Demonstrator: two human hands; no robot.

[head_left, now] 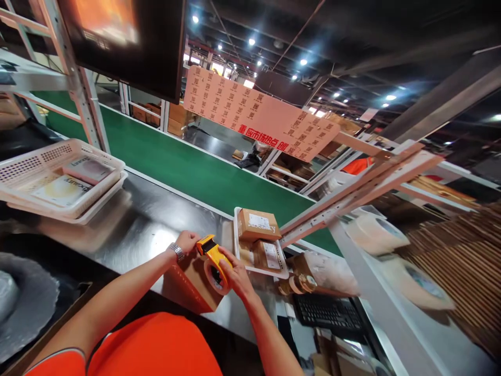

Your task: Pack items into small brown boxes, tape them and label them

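Note:
A yellow tape dispenser (214, 254) with a roll of tape is gripped in my right hand (237, 274). It sits over the top of a brown cardboard box (193, 284) on the metal table in front of me. My left hand (185, 243), with a metal watch on the wrist, is at the box's far edge beside the dispenser's front end. Its fingers are curled closed, and what they pinch, if anything, is too small to make out.
A white basket (237, 236) with several boxes stands beyond the table's right part. Stacked white baskets (74, 209) holding packages are at left. A green conveyor belt (176, 167) runs behind. At right are a black keyboard (329, 315), tape rolls (425, 286) and a metal post (391, 292).

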